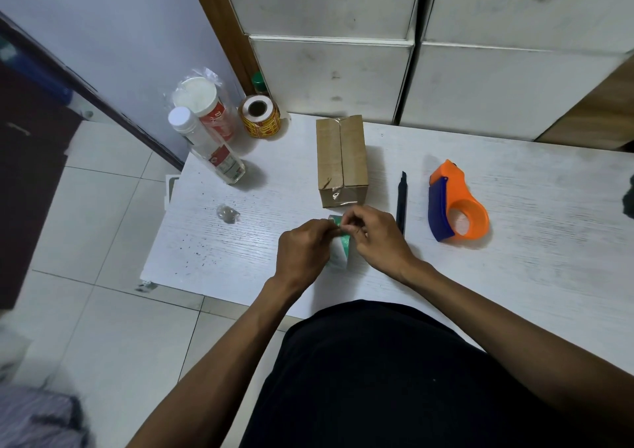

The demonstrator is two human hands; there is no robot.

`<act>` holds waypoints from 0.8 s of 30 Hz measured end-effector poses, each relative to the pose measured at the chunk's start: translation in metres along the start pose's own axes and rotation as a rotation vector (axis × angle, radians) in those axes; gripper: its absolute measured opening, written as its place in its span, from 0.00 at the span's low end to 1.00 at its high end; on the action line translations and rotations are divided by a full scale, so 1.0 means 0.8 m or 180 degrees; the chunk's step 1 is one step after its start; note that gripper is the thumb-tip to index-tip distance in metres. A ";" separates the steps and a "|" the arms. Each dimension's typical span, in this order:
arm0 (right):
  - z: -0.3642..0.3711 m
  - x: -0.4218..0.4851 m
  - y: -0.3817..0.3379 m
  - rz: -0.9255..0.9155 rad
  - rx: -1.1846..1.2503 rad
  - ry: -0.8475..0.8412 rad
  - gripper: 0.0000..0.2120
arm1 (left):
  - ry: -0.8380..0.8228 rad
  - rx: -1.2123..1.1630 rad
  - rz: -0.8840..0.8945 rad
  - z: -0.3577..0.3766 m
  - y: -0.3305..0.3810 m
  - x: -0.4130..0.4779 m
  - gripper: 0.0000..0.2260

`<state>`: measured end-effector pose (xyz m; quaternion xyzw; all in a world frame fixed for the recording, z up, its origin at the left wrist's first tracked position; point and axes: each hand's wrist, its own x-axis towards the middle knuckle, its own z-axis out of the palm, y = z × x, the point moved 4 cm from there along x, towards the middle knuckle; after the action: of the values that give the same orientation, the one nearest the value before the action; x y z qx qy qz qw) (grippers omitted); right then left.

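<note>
A small green-and-white box [341, 249] stands on the white table [514, 276], near its front edge. My left hand [303, 248] grips the box from the left side. My right hand [375, 236] pinches the box's top end with fingers and thumb. Both hands hide most of the box. Just behind them lies a brown cardboard box [341, 159], its flaps shut and clear tape on its near end.
A black utility knife [401, 202] and an orange-and-blue tape dispenser [453, 204] lie to the right. At the back left are a clear bottle [209, 147], a white-lidded jar in plastic [206, 107] and a sticker roll [259, 116]. A crumpled plastic scrap [227, 214] lies left.
</note>
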<state>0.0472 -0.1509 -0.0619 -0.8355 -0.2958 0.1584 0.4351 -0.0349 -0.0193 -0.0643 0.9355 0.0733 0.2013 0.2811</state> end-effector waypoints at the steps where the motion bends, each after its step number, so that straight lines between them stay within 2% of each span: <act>1: 0.000 0.001 -0.002 -0.0034 -0.0049 0.0012 0.03 | 0.0086 0.0027 0.0072 0.000 0.001 -0.002 0.03; 2: -0.001 0.002 -0.003 -0.0070 -0.0105 0.0021 0.03 | 0.0165 0.0048 0.0154 0.001 0.003 -0.003 0.02; 6: -0.005 -0.001 -0.007 -0.0264 -0.0297 0.0107 0.05 | 0.0255 -0.0071 0.0256 0.004 0.008 -0.008 0.06; 11: -0.007 -0.014 -0.004 -0.0378 -0.0425 0.0087 0.01 | 0.0204 -0.0643 -0.0285 0.003 0.003 -0.020 0.11; 13: -0.007 -0.017 -0.002 -0.0403 -0.0424 0.0065 0.02 | 0.0092 -0.0723 -0.0420 0.003 0.001 -0.024 0.10; 18: -0.006 -0.023 -0.001 -0.0452 -0.0430 0.0000 0.04 | 0.0103 -0.0873 -0.0346 0.000 0.004 -0.028 0.09; 22: -0.009 -0.024 0.001 -0.0297 -0.0352 0.0024 0.12 | -0.0022 -0.0916 -0.0402 -0.001 0.005 -0.026 0.09; 24: -0.011 -0.024 0.000 -0.0401 -0.0447 0.0021 0.11 | -0.0102 -0.0927 -0.0413 -0.002 0.003 -0.024 0.07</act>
<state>0.0369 -0.1685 -0.0563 -0.8443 -0.3566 0.1068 0.3856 -0.0529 -0.0254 -0.0677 0.8812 0.0992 0.1762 0.4273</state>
